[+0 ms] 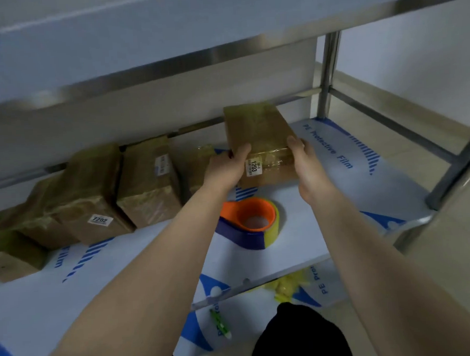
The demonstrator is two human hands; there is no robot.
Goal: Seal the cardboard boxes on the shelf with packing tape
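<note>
A taped cardboard box (255,129) with a white label reading 1203 stands on the middle shelf (299,209). My left hand (226,167) grips its near left edge, thumb on top. My right hand (305,159) holds its near right edge, fingers along the side. A tape dispenser (249,222) with an orange core, blue guard and yellowish tape lies on the shelf between my forearms, just in front of the box. Several more taped cardboard boxes (146,183) stand in a row to the left, one labelled 7202 (92,203).
An upper shelf (165,39) hangs low over the boxes. Steel posts (328,73) and rails frame the right side. On the lower shelf lie a green-and-white pen-like tool (220,323) and crumpled yellow tape scraps (286,286). My dark-clad knee (298,339) shows below.
</note>
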